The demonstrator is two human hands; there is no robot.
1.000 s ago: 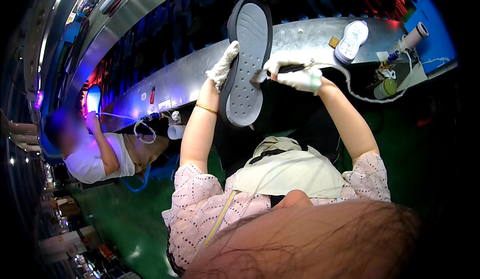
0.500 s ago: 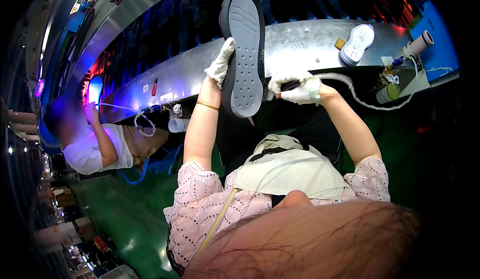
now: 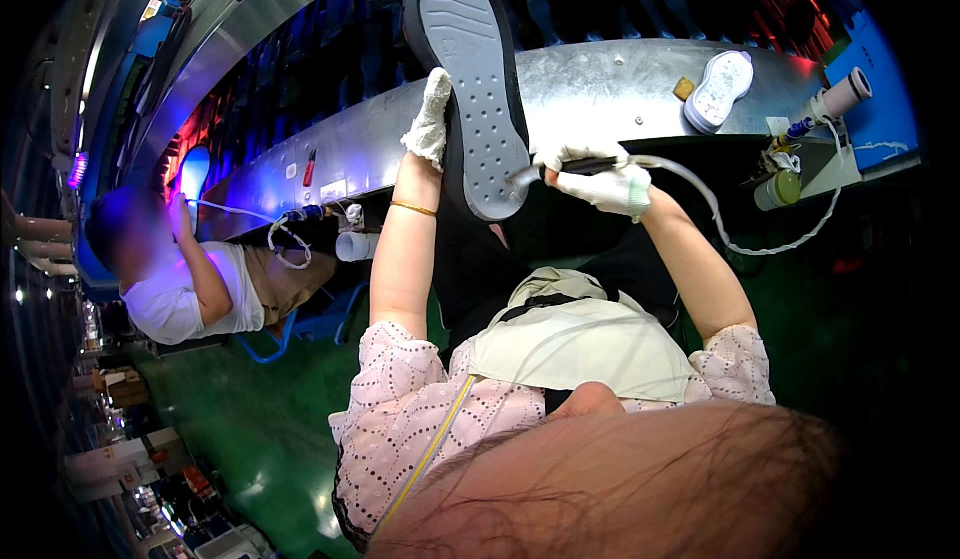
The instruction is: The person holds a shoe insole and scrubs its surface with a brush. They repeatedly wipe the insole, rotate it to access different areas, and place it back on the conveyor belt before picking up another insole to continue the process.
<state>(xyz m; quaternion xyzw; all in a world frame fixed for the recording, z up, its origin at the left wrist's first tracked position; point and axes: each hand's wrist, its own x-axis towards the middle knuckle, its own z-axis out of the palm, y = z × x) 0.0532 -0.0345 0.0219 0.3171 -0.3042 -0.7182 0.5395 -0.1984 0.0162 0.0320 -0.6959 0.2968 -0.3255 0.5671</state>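
Observation:
A large shoe sole (image 3: 482, 124) with a grey, dimpled face and a black rim is held up in front of me, long side pointing away. My left hand (image 3: 430, 121), in a white glove, is closed on its left edge; the fingers behind the sole are hidden. In a white glove too, my right hand (image 3: 605, 187) grips a dark-handled brush (image 3: 585, 166) fed by a pale hose. The brush's tip touches the grey face near the sole's near end.
Across the front runs a metal ledge (image 3: 590, 84), carrying a white sole (image 3: 720, 91), a yellowish block (image 3: 683, 88) and a red-handled tool (image 3: 309, 167). The pale hose (image 3: 700, 191) loops toward a holder with a green-capped jar (image 3: 779, 189). Another person (image 3: 190, 289) sits at the left.
The sole has shifted slightly away and left, its far end tilting left. My right hand has turned the brush, and its tip has come from beside the edge onto the grey face.

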